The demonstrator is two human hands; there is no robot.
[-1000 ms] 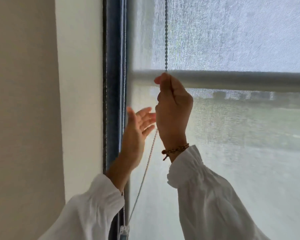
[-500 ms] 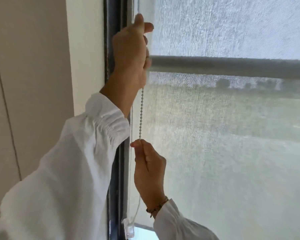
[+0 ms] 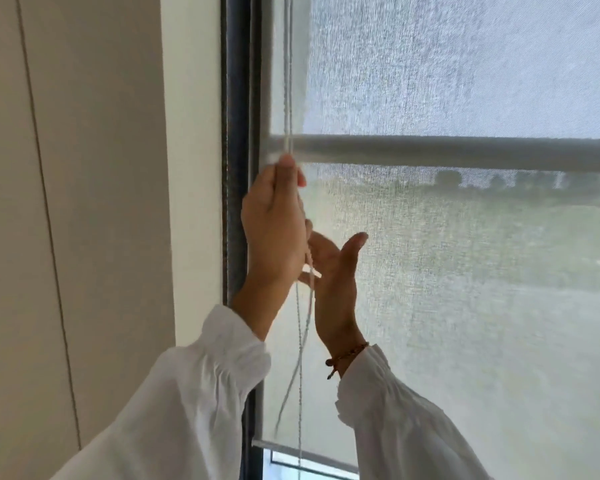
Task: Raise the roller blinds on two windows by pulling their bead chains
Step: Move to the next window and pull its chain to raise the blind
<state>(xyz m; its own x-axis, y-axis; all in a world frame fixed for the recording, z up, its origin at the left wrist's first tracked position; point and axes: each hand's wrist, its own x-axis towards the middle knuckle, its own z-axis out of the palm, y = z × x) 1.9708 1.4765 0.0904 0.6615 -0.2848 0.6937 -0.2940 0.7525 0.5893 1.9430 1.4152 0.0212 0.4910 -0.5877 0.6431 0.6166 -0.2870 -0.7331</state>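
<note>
A pale, see-through roller blind (image 3: 465,271) covers the window, its bottom bar (image 3: 312,453) raised a little above the sill so a strip of bare glass shows under it. The bead chain (image 3: 288,81) hangs in two strands along the blind's left edge. My left hand (image 3: 274,230) is shut on the chain just below the window's horizontal bar (image 3: 465,152). Directly to the right and lower, my right hand (image 3: 333,271) is open, palm toward the chain, fingers spread, with a strand crossing near its palm. Below the hands the chain's strands (image 3: 300,358) hang loose.
A dark window frame (image 3: 238,133) stands left of the chain, then a white reveal and a beige wall (image 3: 84,202). White sleeves cover both forearms; a braided bracelet (image 3: 347,356) is on the right wrist.
My left hand has pulled the chain down from above the horizontal bar to below it. My right hand has let go of the chain and risen, open. The blind's bottom bar sits higher.
</note>
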